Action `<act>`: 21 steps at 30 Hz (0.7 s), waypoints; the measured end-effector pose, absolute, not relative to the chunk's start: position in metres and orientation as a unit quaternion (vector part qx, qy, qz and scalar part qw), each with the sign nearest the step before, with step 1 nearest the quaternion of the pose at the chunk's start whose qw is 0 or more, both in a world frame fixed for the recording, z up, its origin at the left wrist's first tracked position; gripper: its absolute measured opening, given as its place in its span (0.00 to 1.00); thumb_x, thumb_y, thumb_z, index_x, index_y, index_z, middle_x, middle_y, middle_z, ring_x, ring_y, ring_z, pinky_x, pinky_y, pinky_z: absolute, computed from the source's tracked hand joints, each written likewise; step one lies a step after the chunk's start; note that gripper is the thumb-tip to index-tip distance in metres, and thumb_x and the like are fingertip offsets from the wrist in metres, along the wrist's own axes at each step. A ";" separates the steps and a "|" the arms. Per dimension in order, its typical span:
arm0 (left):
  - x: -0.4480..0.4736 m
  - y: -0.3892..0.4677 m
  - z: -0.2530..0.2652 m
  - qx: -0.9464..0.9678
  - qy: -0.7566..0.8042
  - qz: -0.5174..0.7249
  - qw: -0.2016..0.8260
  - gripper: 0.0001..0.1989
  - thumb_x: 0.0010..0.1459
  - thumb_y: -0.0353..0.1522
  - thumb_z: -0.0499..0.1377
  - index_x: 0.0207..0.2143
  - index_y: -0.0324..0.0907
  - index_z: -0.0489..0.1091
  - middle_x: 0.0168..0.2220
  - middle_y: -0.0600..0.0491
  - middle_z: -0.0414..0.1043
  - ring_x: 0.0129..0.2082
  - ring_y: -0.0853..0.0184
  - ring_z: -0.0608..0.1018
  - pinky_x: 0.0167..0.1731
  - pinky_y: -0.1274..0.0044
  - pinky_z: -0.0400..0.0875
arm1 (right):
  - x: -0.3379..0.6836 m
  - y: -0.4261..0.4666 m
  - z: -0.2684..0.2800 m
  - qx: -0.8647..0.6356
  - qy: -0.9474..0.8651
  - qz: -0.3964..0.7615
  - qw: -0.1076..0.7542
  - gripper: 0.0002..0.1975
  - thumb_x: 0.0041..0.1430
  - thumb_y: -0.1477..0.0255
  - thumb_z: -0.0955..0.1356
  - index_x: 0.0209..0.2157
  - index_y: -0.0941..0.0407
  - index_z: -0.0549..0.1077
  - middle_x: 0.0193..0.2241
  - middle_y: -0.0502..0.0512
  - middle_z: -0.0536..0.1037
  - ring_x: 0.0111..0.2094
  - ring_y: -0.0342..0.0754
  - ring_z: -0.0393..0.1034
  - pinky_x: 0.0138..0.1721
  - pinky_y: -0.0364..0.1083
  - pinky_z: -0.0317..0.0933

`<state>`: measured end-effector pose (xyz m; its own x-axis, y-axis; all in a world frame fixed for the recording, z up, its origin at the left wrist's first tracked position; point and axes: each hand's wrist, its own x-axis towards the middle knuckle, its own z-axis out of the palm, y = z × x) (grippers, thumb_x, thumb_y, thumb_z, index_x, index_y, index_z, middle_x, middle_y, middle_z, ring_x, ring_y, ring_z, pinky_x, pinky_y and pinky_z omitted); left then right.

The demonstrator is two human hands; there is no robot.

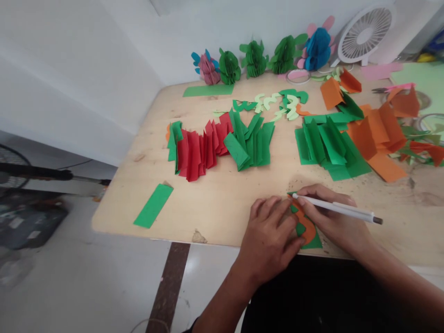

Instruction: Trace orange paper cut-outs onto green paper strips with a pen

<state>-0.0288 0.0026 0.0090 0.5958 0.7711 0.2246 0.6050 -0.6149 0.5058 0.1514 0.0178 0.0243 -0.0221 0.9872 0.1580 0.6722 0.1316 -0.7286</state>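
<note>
At the table's near edge, an orange curvy paper cutout [306,231] lies on a green paper piece [315,242]. My left hand [268,236] rests flat over their left side, fingertips and thumb pressing the cutout down; part of both papers is hidden under it. A white pen [338,209] is gripped in my right hand [335,224], closed around it near the tip. That tip touches the upper end of the cutout, near my left fingertips.
Folded red [196,152], green [255,143] and orange [376,129] papers stand across the middle. A green strip [153,206] lies left. Several paper figures [255,59] and a white fan [364,34] line the back. Curly scraps [291,104] lie before them. The table [118,203] ends at left.
</note>
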 end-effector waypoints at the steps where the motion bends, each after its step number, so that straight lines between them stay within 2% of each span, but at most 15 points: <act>1: -0.029 0.003 0.009 0.872 0.395 0.215 0.192 0.18 0.62 0.42 0.55 0.51 0.43 0.69 0.59 0.48 0.66 0.58 0.55 0.65 0.58 0.59 0.57 | 0.152 0.017 0.024 -0.615 -0.673 0.238 0.334 0.05 0.59 0.68 0.67 0.34 0.52 0.75 0.29 0.48 0.80 0.28 0.43 0.75 0.30 0.41 0.68; 21: -0.028 0.002 0.009 0.873 0.393 0.224 0.181 0.15 0.62 0.40 0.56 0.46 0.42 0.70 0.59 0.48 0.67 0.58 0.55 0.65 0.59 0.60 0.56 | 0.157 0.004 0.024 -0.603 -0.692 0.201 0.343 0.04 0.60 0.69 0.66 0.34 0.52 0.74 0.29 0.48 0.80 0.27 0.43 0.75 0.30 0.41 0.68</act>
